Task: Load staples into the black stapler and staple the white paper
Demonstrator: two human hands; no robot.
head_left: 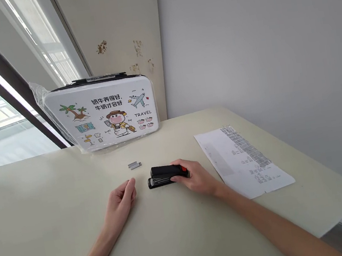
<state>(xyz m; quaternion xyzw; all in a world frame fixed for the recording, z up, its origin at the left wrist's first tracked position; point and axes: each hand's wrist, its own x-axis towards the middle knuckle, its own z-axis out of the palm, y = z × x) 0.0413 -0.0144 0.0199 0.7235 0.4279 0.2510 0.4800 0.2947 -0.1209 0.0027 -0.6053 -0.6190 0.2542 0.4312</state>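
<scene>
A: The forearms [93,255] lie nearest, angling in over the tabletop [175,239]. How does each grip stand?

B: The right grip [199,177] is clamped on one end of a black stapler [166,170]. The left grip [120,202] is curled together; whether its palm holds anything, one cannot tell.

A: Where is the stapler, exactly?

B: It extends leftward from the right grip, its front end near the left grip but not touching it, with arm and base slightly apart there. A red patch [184,168] shows right beside the right grip.

A: What else lies around them?

B: Just beyond the left grip lie small grey staple strips [135,165]. A printed sheet [243,164] lies flat to the right of the right grip. Farther beyond both grips, a white, plastic-wrapped case [101,122] stands upright, bearing cartoons and the word TRAVEL.
</scene>
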